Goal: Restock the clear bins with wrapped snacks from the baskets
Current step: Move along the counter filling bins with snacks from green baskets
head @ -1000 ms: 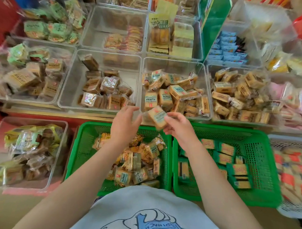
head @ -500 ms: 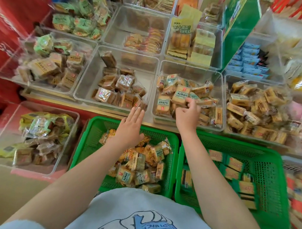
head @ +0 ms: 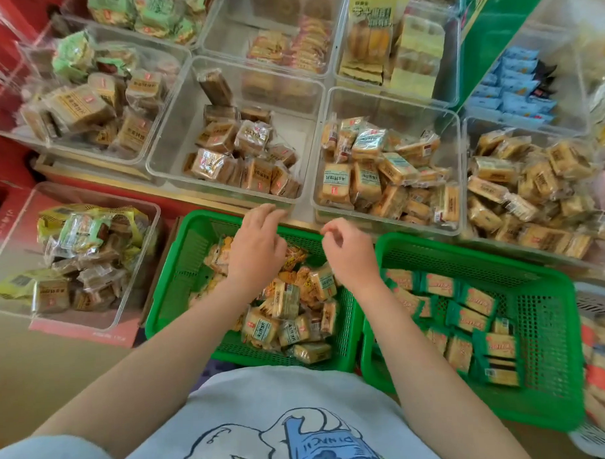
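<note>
Since both your left hand (head: 257, 244) and right hand (head: 350, 251) hover empty, fingers loosely curled, above the left green basket (head: 189, 267), pinch its light, crinkly, slippery wrapped snacks (head: 286, 309) gently across their flat sides.

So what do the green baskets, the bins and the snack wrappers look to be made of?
Left green basket: moulded plastic, seemingly, with perforated mesh walls and a slight gloss. Clear bin: probably rigid acrylic or similar, see-through with reflections. Snack wrappers: thin glossy plastic film, crinkled, printed.
</note>
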A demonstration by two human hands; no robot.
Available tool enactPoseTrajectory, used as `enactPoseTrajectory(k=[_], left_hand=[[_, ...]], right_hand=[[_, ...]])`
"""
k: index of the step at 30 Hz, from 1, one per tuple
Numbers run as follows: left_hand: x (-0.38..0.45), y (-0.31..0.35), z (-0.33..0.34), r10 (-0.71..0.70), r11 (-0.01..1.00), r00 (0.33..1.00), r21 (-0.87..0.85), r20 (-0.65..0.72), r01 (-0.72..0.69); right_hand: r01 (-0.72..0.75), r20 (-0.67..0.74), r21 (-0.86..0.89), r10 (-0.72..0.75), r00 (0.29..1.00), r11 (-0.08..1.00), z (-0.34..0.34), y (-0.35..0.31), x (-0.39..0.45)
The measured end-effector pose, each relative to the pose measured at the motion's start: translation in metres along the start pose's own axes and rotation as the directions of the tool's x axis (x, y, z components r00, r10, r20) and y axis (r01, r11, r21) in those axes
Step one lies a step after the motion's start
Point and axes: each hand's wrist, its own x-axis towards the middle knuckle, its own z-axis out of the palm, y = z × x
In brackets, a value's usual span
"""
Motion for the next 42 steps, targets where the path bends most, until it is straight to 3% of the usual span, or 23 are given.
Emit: enactPoseTrajectory(k=[1,3,6,8,12,17,19,21,23,25,26,29,32,35,37,40,42], left_hand=[[-0.011,-0.009,0.007,-0.050,0.999,0.999,-0.020,-0.005,0.050],[-0.034,-0.026,0.021,-0.228,0.970,0.963,-0.049,0.143,0.237],[-0.060,-0.042,0.032,-0.398,0.901,0.854,-0.034,0.335,0.433],[-0.071,-0.050,0.033,-0.412,0.891,0.828,-0.022,0.381,0.454],[-0.083,-0.062,0.029,-0.461,0.858,0.766,0.005,0.448,0.513],[-0.078,-0.053,0.015,-0.410,0.874,0.808,-0.071,0.424,0.481],[-0.068,-0.044,0.008,-0.361,0.872,0.835,-0.166,0.416,0.460],[-0.056,-0.031,0.001,-0.299,0.846,0.847,-0.289,0.439,0.448],[-0.041,-0.011,-0.008,-0.267,0.744,0.832,-0.444,0.487,0.499],[-0.028,0.006,-0.014,-0.269,0.592,0.803,-0.566,0.531,0.573],[-0.022,0.018,-0.017,-0.265,0.557,0.802,-0.594,0.535,0.580],[-0.005,0.045,-0.021,-0.304,0.564,0.821,-0.604,0.483,0.564],[0.014,0.062,-0.023,-0.373,0.563,0.832,-0.612,0.411,0.555],[0.035,0.075,-0.025,-0.353,0.587,0.861,-0.630,0.366,0.508],[0.047,0.078,-0.023,-0.321,0.710,0.913,-0.574,0.250,0.407],[0.062,0.058,-0.013,-0.147,0.964,0.985,-0.209,0.090,0.163],[0.065,0.033,0.000,-0.037,0.998,0.978,0.065,0.204,0.024]], right_hand=[[-0.034,0.125,-0.001,0.034,0.992,0.999,0.016,0.007,-0.008],[-0.132,0.309,-0.073,0.148,0.940,0.989,0.050,0.028,-0.017],[-0.274,0.427,-0.177,0.324,0.844,0.945,0.091,0.052,-0.026],[-0.354,0.450,-0.166,0.390,0.803,0.920,0.111,0.056,-0.030],[-0.494,0.333,-0.019,0.472,0.817,0.869,0.141,0.056,-0.033],[-0.655,0.389,0.232,0.549,0.740,0.719,0.123,0.044,-0.030],[-0.711,0.491,0.405,0.519,0.700,0.575,0.101,0.041,-0.031],[-0.732,0.608,0.610,0.412,0.679,0.305,0.072,0.035,-0.037],[-0.705,0.645,0.692,0.303,0.701,0.156,0.045,0.030,-0.040],[-0.671,0.611,0.711,0.290,0.737,0.210,0.028,0.025,-0.039],[-0.631,0.552,0.718,0.313,0.773,0.294,0.021,0.024,-0.038],[-0.438,0.231,0.557,0.375,0.898,0.705,0.002,0.019,-0.035],[-0.129,0.043,0.301,0.122,0.992,0.945,-0.014,0.013,-0.035],[0.071,-0.020,0.044,-0.070,0.997,0.997,-0.025,0.010,-0.026],[0.112,-0.105,-0.008,-0.113,0.988,0.994,-0.035,0.009,-0.012],[0.183,-0.239,-0.132,-0.210,0.948,0.974,-0.048,0.011,0.019],[0.228,-0.212,-0.288,-0.294,0.932,0.930,-0.049,0.012,0.040]])
